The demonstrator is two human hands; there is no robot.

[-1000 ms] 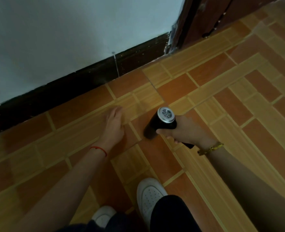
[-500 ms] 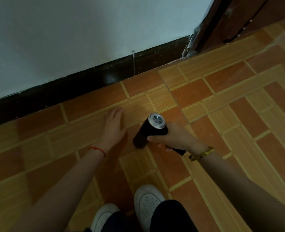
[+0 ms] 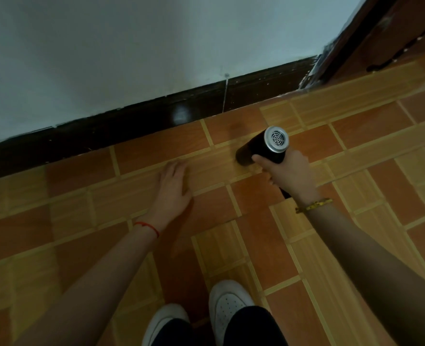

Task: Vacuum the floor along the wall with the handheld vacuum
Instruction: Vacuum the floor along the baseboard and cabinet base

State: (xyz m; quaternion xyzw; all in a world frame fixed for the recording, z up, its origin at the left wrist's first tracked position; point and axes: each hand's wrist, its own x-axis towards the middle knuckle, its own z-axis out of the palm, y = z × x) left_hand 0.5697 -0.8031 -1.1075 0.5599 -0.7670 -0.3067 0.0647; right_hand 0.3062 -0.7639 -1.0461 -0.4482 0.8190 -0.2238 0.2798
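**Near the skirting board, the nozzle closes in**

Just short of the skirting board (image 3: 131,123), the fingers (image 3: 259,159) of the right hand (image 3: 290,176) are curled round the black handheld vacuum (image 3: 256,149), thumb laid across its barrel. The silver vent end is tipped up and away from the board, and the dark nozzle end is angled down toward it. Whether the nozzle touches the floor (image 3: 356,245) cannot be told, as that end is blurred. The left hand (image 3: 174,191) lies flat on the tiles farther out from the board, fingers straight and together, holding nothing and apparently propping up the crouch.

A second ago the vacuum sat right beside the left hand, well out from the skirting board. It now stands apart from that hand and much nearer the board, with only about one row of tiles between the nozzle and the dark strip. That reads as a sweep heading into the edge where dust collects, so the run along the wall (image 3: 156,46) looks under way rather than finished. The strip right at the foot of the board is not yet reached.

Farther along the board, a brown door frame (image 3: 343,46) ends it. Two white shoes (image 3: 229,303) sit farthest from it.
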